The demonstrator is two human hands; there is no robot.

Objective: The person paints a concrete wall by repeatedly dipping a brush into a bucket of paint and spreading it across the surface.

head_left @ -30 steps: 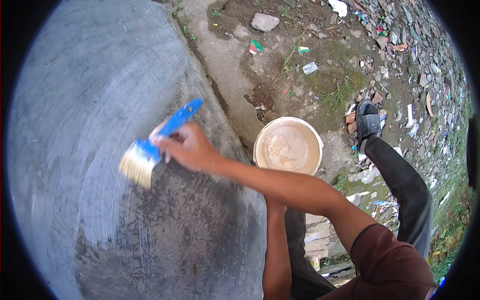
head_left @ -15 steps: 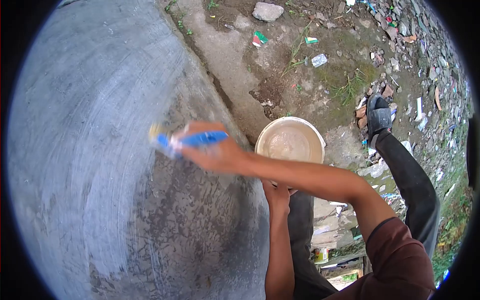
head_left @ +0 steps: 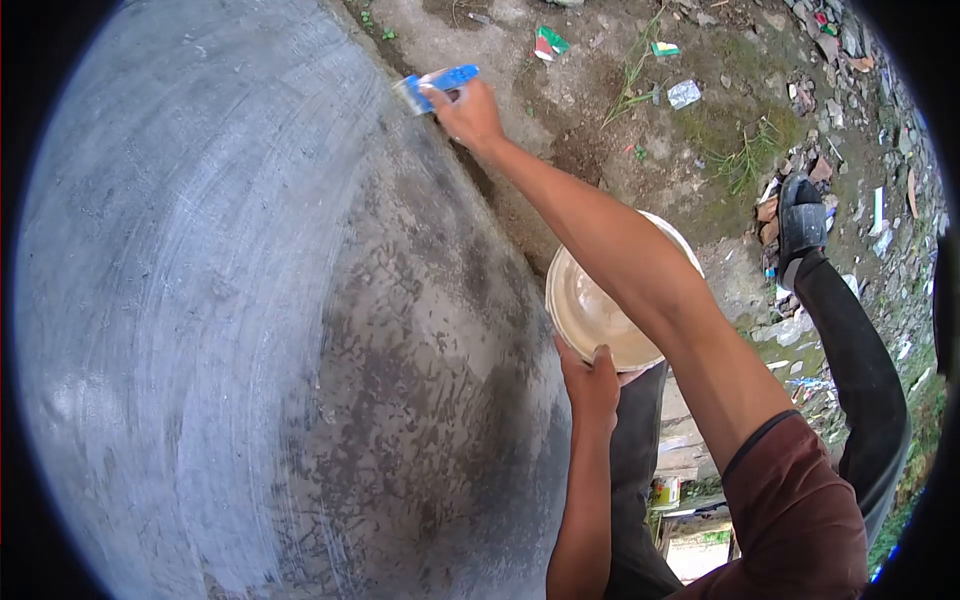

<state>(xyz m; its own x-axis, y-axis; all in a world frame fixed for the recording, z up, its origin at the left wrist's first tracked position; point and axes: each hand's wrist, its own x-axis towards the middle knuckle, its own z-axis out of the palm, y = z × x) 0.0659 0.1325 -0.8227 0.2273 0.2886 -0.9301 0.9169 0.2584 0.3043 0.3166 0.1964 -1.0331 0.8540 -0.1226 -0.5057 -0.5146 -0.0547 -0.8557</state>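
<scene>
My right hand (head_left: 472, 116) grips a wide paintbrush (head_left: 456, 77) by its blue handle. Its pale bristles meet the far edge of the grey concrete wall (head_left: 240, 230), beside the ground. A whitish bucket (head_left: 556, 312) with pale, milky liquid inside is held by my left hand (head_left: 592, 388), thumb at the near rim and the other fingers partly hidden beneath. My right forearm passes over the bucket and hides part of it. Light, curved brush strokes cover much of the wall; a darker, blotchy patch (head_left: 400, 370) lies nearer the bucket.
Bare soil (head_left: 600, 130) with stones, grass and scraps of litter borders the wall. A crumpled silvery wrapper (head_left: 684, 94) lies there. My foot in a dark sandal (head_left: 803, 225) rests among rubble on the right.
My right hand has swept the brush up and to the right, from mid-wall to the wall's far edge. The bucket and left hand appear slightly farther right as the view has shifted.
</scene>
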